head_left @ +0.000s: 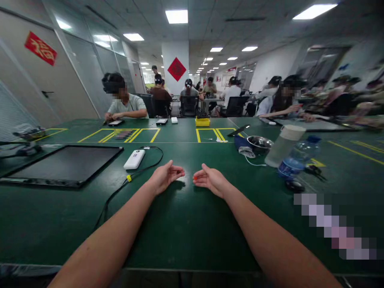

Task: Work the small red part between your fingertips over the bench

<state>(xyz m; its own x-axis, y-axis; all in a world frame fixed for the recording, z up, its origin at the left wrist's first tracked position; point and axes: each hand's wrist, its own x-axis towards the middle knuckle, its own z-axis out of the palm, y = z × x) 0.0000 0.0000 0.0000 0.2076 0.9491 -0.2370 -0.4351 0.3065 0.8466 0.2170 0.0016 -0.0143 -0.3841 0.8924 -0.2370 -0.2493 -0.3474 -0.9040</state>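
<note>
My left hand (167, 178) hovers over the green table (186, 232), fingers stretched toward the middle and thumb raised, holding nothing that I can see. Facing it across a small gap is my right hand (211, 181), its fingers also extended and the thumb up. A small orange spot (195, 178) shows at the right fingertips; I cannot tell what it is. Nearest to the left hand lies a white power bank (134, 159) marked 15, with a black cable (115, 193) running beside it toward the table's front.
At left lies a large black panel (64, 164). On the right stand a metal bowl (260, 144), a frosted bottle (283, 146), a blue-capped water bottle (298, 158) and a dark mouse (295, 186). A yellow tray (202, 122) sits farther back. Several people work beyond.
</note>
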